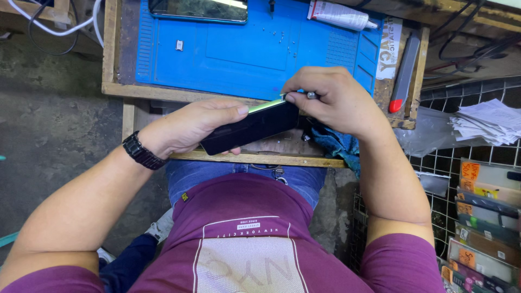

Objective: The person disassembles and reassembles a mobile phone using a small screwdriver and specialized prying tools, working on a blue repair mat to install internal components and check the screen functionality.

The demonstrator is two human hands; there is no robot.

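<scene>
My left hand (190, 125) grips a black smartphone (252, 127), held on edge above the wooden shelf, thumb resting along its green-lit top edge. My right hand (331, 97) pinches a small metal tool (311, 95) at the phone's upper right corner. Both hands hover at the front edge of a blue work mat (244, 54). A black watch (142, 152) is on my left wrist.
Another phone (198, 9) lies at the mat's far edge, with a white glue tube (339, 15) and tiny screws (283, 38) nearby. A grey tool with a red tip (404, 73) lies on the right. Paper stack (485, 122) and boxed parts (485, 228) stand at right.
</scene>
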